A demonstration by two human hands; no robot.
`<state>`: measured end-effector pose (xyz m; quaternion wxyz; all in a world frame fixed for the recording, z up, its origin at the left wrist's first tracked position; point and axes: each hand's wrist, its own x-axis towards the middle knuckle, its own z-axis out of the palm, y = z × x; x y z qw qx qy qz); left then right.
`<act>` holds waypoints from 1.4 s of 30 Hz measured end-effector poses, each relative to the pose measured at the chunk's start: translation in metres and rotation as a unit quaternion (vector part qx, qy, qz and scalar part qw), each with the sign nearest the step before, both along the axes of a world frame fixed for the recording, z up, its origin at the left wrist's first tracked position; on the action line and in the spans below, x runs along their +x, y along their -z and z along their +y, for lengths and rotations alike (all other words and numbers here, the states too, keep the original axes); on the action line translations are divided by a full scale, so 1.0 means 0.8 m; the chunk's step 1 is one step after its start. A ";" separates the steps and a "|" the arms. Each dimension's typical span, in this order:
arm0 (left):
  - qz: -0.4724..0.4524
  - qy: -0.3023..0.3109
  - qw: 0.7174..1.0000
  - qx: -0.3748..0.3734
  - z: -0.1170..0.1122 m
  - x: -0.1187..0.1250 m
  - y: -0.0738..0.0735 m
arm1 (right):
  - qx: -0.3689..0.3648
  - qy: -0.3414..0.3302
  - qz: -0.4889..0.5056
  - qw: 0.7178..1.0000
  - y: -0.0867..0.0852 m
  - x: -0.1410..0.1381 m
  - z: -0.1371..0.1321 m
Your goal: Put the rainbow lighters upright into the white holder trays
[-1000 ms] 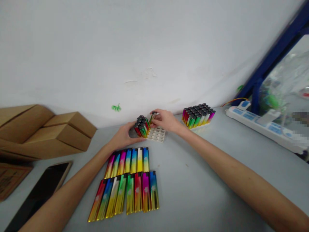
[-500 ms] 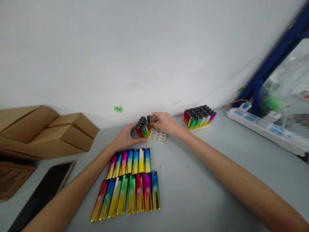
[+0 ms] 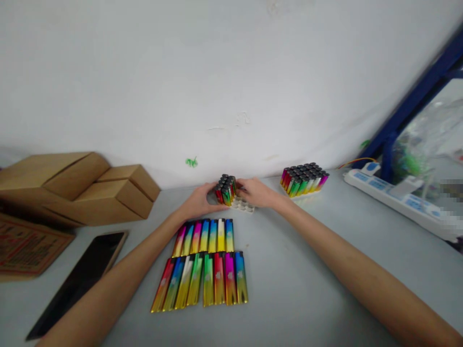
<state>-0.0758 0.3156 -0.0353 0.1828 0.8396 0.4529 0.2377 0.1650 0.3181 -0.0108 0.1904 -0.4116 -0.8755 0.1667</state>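
A white tray [image 3: 248, 207] with round holes sits near the wall on the grey table [image 3: 307, 270]. Several rainbow-coloured lighters [image 3: 226, 189] stand upright in its left part. My left hand [image 3: 198, 202] cups the left side of this standing group, fingers curled against it. My right hand [image 3: 255, 193] rests on the tray's right side, fingers closed beside the standing lighters; whether it still holds one is hidden. Two rows of loose lighters [image 3: 204, 262] lie flat on the table in front of me.
A second tray full of upright lighters [image 3: 304, 178] stands to the right by the wall. A white power strip [image 3: 398, 205] lies at the right. Cardboard boxes [image 3: 79, 185], a printed carton [image 3: 29, 246] and a dark phone [image 3: 81, 277] are at the left.
My right hand brought a lighter down from above the tray into the standing group and now rests low on the tray. The view shifted slightly left.
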 end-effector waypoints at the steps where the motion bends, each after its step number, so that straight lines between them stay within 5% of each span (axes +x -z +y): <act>1: -0.002 0.001 1.000 0.001 0.001 0.000 0.001 | 0.010 0.014 0.015 1.000 0.001 0.002 -0.002; 5: -0.010 0.010 1.000 0.008 0.002 0.000 0.005 | 0.094 0.115 0.078 0.986 -0.001 0.009 -0.043; 7: -0.014 0.017 1.000 0.007 0.003 0.000 0.006 | 0.109 0.111 0.090 0.984 -0.005 0.010 -0.084; 11: -0.017 0.017 1.000 0.010 0.002 0.001 0.006 | 0.022 0.063 0.075 0.995 -0.008 0.009 -0.172; 15: -0.009 0.012 1.000 0.022 0.003 0.001 0.008 | -0.019 0.072 0.022 0.997 0.002 0.007 -0.213; 28: -0.012 0.019 1.000 0.020 0.006 -0.001 0.010 | -0.113 0.083 -0.109 0.984 -0.005 0.021 -0.198; 34: -0.011 0.013 1.000 0.026 0.006 -0.001 0.012 | -0.121 0.071 -0.003 0.990 -0.004 0.045 -0.166; 36: -0.017 0.015 0.999 0.028 0.006 -0.001 0.012 | -0.213 0.056 0.097 0.970 -0.010 0.051 -0.155; 39: -0.021 0.020 0.999 0.028 0.004 -0.001 0.010 | -0.357 0.024 0.248 0.900 -0.018 0.056 -0.139; 42: -0.015 0.021 0.999 0.024 0.003 0.000 0.007 | -0.379 -0.002 0.355 0.855 -0.017 0.054 -0.127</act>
